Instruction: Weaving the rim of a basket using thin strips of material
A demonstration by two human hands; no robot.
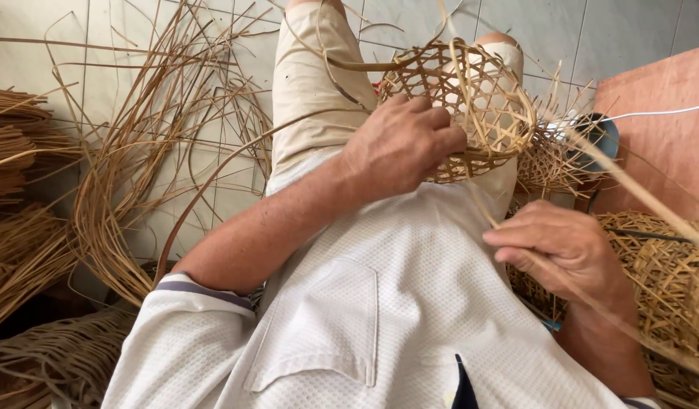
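Pale floor tiles (213, 174) lie strewn with loose cane strips (130, 189), and coils are stacked at the left edge. On the person's lap sits a small basket (471, 113), open lattice weave, its rounded body formed and a rim band run along the near side; loose ends bristle from its far side, so the finishing looks undone. The left hand (402, 144) clamps over the basket's near edge. The right hand (565, 246) pinches a long strip (637, 197) that runs from the basket past the right edge. A woven piece (667, 280) lies beside the right hand, cut off by the frame. The basket's underside and the left fingertips are hidden.
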